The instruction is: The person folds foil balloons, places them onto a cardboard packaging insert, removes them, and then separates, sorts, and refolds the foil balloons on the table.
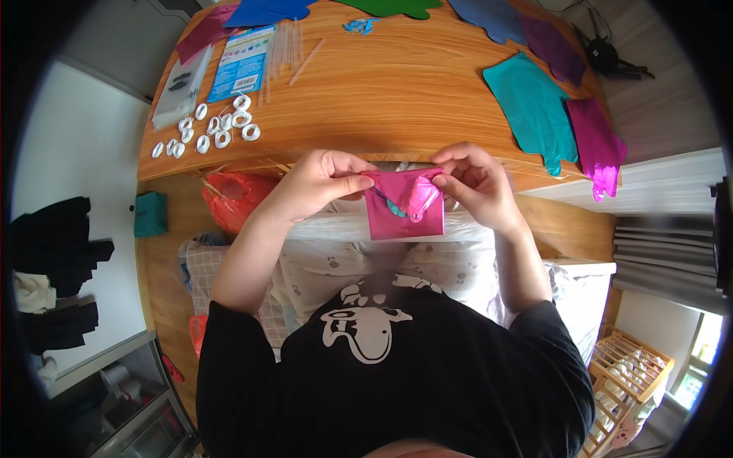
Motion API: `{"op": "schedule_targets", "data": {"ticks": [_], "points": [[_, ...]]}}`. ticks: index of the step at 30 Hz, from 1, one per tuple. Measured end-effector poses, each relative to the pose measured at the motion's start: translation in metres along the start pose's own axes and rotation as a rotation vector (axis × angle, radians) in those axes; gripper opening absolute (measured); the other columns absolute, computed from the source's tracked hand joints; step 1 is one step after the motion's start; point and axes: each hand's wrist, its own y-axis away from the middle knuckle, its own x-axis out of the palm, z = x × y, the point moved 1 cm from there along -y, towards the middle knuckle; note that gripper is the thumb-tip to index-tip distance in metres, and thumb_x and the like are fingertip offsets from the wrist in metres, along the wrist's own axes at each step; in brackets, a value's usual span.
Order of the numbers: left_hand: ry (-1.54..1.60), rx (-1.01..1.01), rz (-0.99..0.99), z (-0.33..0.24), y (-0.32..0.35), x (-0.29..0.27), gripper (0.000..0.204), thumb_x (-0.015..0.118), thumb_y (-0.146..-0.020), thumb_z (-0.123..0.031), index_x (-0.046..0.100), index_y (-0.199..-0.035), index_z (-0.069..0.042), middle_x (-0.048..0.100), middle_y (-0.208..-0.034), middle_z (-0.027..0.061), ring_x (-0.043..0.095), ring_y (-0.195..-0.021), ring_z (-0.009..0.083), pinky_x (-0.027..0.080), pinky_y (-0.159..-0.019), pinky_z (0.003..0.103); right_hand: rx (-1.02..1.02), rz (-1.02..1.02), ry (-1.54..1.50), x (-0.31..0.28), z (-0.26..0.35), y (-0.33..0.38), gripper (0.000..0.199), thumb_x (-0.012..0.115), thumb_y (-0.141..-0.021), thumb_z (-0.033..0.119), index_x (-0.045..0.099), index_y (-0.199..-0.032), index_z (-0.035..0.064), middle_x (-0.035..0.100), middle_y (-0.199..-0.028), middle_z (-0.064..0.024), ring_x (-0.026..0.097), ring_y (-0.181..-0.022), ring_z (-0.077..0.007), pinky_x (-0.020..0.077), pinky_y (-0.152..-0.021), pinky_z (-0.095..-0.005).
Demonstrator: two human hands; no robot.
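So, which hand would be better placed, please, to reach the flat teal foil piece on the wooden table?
Probably the right hand: it is closer to the flat teal foil piece; the left hand is farther across. Both pinch the glossy pink foil square.

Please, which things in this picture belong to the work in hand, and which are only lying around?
Seem part of the work:
pink pouch (held)
teal foil piece
magenta foil piece
white rolls
clear sticks

Seem unrelated:
red plastic bag
teal box
black clothes

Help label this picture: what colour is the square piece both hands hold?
The piece is mostly pink; head view shows it best.
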Motion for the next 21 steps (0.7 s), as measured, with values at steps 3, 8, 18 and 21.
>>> {"op": "schedule_targets", "data": {"ticks": [3,8,18,21], "points": [[-0.197,0.138,-0.057,-0.016,0.003,0.002,0.021,0.069,-0.097,-0.005,0.073,-0.116,0.001,0.077,-0.104,0.0081,0.072,-0.093,0.0127,0.059,-0.084,0.028,0.041,-0.033,0.093,0.002,0.009,-0.005,0.016,0.068,-0.098,-0.001,0.068,-0.114,-0.0024,0.072,-0.107,-0.007,0.066,-0.093,-0.0088,0.0532,-0.08,-0.0227],[-0.816,0.573,-0.305,-0.046,0.005,0.004,0.024,0.071,-0.091,-0.005,0.076,-0.114,-0.008,0.078,-0.104,0.0064,0.074,-0.094,0.0145,0.058,-0.088,0.031,-0.319,-0.137,0.67,-0.005,0.016,-0.018,0.023,0.071,-0.092,-0.004,0.07,-0.115,0.0001,0.075,-0.105,-0.0125,0.073,-0.089,-0.0161,0.0575,-0.077,-0.028],[-1.517,1.018,-0.312,-0.005,-0.043,-0.027,0.021,0.07,-0.088,-0.012,0.079,-0.107,-0.011,0.077,-0.11,0.0039,0.07,-0.114,0.0211,0.054,-0.103,0.041,-0.84,0.019,1.364,-0.036,-0.021,-0.055,0.033,0.067,-0.08,0.007,0.072,-0.113,0.0045,0.074,-0.116,-0.0116,0.074,-0.102,-0.0286,0.0622,-0.084,-0.0374],[-1.405,0.819,-0.19,-0.007,-0.049,-0.035,0.024,0.069,-0.09,-0.015,0.078,-0.111,-0.012,0.075,-0.117,0.0046,0.067,-0.12,0.0219,0.049,-0.108,0.042,-0.792,0.012,1.36,-0.04,-0.029,-0.056,0.033,0.066,-0.081,0.01,0.072,-0.113,0.007,0.073,-0.119,-0.0088,0.073,-0.105,-0.0262,0.0624,-0.081,-0.0358]]}}
